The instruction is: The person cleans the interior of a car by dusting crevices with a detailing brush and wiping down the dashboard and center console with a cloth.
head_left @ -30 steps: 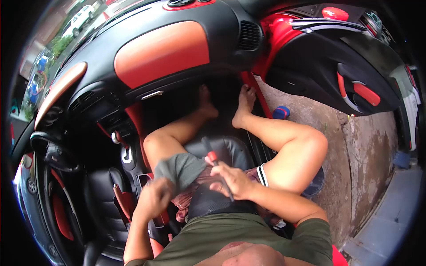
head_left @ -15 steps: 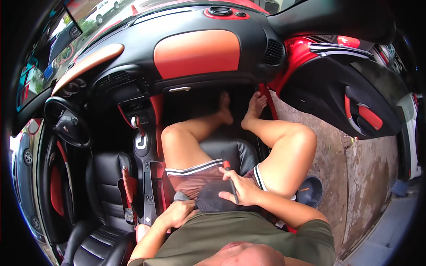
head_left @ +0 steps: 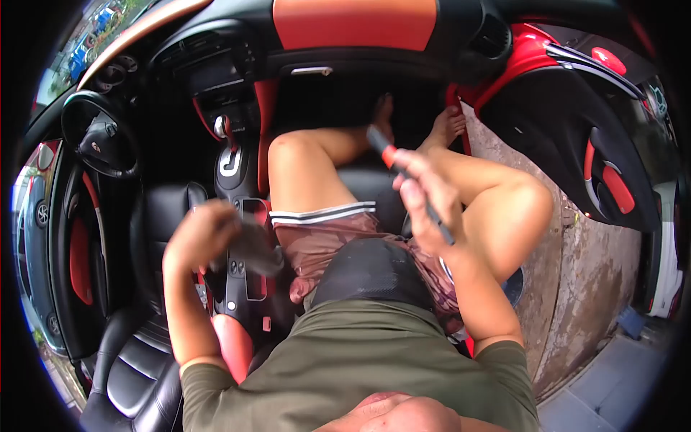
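Note:
My right hand [head_left: 430, 198] is raised above my right thigh, fingers wrapped around a slim brush [head_left: 389, 155] with a black handle, a red band and greyish bristles pointing up and left. Over the centre console [head_left: 234, 176], my left hand [head_left: 205, 234] is closed on a grey cloth [head_left: 253, 248] that hangs from the fingers, both smeared by motion. Between my thighs lies a dark rounded thing with a mesh-like surface [head_left: 374, 270]; its kind is unclear.
I sit in a car's passenger seat. The gear lever [head_left: 223, 128] and steering wheel [head_left: 99, 135] are to the left, with the driver's seat [head_left: 140, 353] beside me. At right the door [head_left: 568, 144] stands open over stained concrete [head_left: 568, 266]. Ahead is the dashboard panel [head_left: 353, 23].
My left hand has lifted from my lap with the grey cloth and swung left over the console. My right hand has risen forward with the brush. The view has tilted down.

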### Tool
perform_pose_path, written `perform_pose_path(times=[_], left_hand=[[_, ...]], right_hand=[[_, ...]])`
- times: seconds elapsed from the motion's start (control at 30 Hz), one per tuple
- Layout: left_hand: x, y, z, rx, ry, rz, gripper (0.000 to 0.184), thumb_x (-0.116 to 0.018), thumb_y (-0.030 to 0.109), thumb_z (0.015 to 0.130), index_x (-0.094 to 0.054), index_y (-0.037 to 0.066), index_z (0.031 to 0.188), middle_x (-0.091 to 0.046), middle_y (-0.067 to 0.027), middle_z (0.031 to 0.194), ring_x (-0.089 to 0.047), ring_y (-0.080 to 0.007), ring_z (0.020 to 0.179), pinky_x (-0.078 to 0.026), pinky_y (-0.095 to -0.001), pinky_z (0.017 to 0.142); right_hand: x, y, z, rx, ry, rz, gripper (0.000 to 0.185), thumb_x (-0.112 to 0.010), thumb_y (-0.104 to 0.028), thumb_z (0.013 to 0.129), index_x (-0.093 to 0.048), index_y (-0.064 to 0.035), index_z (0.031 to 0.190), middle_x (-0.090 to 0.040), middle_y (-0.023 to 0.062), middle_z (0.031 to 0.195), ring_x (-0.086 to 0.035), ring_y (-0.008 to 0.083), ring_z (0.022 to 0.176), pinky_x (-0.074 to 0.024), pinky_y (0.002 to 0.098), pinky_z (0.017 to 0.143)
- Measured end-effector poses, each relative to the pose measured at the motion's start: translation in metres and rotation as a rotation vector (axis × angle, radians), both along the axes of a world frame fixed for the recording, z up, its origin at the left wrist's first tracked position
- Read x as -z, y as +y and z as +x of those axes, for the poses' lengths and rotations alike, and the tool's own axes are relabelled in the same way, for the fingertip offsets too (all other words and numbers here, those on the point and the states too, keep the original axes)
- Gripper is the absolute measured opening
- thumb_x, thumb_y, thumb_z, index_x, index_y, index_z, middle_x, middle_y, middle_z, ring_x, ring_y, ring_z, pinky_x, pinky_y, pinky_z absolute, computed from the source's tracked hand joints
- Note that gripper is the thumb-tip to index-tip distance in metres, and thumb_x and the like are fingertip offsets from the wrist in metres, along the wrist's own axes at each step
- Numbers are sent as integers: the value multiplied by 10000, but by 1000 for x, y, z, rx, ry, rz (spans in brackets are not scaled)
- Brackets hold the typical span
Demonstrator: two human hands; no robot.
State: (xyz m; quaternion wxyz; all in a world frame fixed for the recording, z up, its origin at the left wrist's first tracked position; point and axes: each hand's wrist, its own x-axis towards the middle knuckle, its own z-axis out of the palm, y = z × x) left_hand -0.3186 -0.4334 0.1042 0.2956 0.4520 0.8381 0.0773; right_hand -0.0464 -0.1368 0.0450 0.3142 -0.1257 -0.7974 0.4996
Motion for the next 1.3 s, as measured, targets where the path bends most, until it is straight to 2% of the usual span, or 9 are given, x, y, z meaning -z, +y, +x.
perform_pose_path(times=[0.17,0.23,0.43,0.67,0.73,0.87,0.97,1.17,1.3], left_hand=[[51,50,-32,-809,-829,1244,393,-495,268,1111,-569,25,1412,-690,-159,1288,-714,-296,1120,-575,-396,985],[109,77,-38,-640,-1560,1291,473,-495,345,1113,-539,30,1462,-643,-161,1398,-661,-298,1238,-513,-457,1101],[174,173,-14,-468,-2197,1444,558,-446,443,1065,-588,74,1459,-579,-102,1525,-485,-318,1437,-294,-515,1246],[192,216,-12,-1111,-2026,1409,700,-582,596,954,-590,108,1456,-590,-123,1498,-510,-334,1417,-367,-568,1216],[207,231,-14,-724,-2338,1448,641,-483,555,1040,-585,67,1444,-610,-132,1470,-540,-350,1389,-374,-589,1213],[196,270,-30,-795,-2011,1341,597,-450,509,1067,-561,61,1446,-601,-109,1480,-534,-310,1394,-367,-534,1228],[218,290,-39,-1367,-1427,1330,499,-488,437,1069,-596,65,1384,-638,-97,1413,-574,-268,1334,-400,-495,1204],[235,282,-47,-1197,-1543,1352,484,-456,443,1084,-602,68,1353,-647,-89,1371,-596,-276,1279,-436,-453,1163],[238,274,-54,-1060,-1591,1365,477,-434,447,1094,-606,70,1332,-654,-83,1343,-610,-281,1242,-460,-426,1135]], right_hand=[[-16,-7,-45,-39,212,-387,252,-607,-112,1024,-591,44,1220,-736,149,1029,-722,151,964,-556,274,829],[-24,-17,-64,-130,199,-455,217,-626,-96,1001,-631,45,1166,-743,138,1027,-727,149,952,-562,267,847],[-2,3,-103,44,7,-321,239,-556,-80,1015,-647,52,1192,-742,162,1021,-718,159,862,-569,276,768],[37,101,-114,483,152,-281,302,-600,-63,1025,-643,79,1289,-755,164,1031,-691,110,793,-590,245,719],[44,120,-121,544,183,-242,284,-603,-66,1024,-658,82,1260,-758,166,1024,-704,119,799,-596,246,719],[54,133,-139,621,131,-159,297,-549,-86,1062,-644,109,1264,-758,202,1031,-724,154,813,-616,263,730],[61,115,-172,600,116,-18,252,-592,-95,1044,-689,75,1202,-770,153,997,-715,132,783,-603,261,719],[70,37,-292,224,329,334,244,-684,-166,864,-671,47,982,-689,188,866,-704,340,793,-604,430,708],[66,42,-283,225,315,347,278,-701,-116,889,-693,55,1109,-727,219,951,-721,362,831,-605,421,742]])
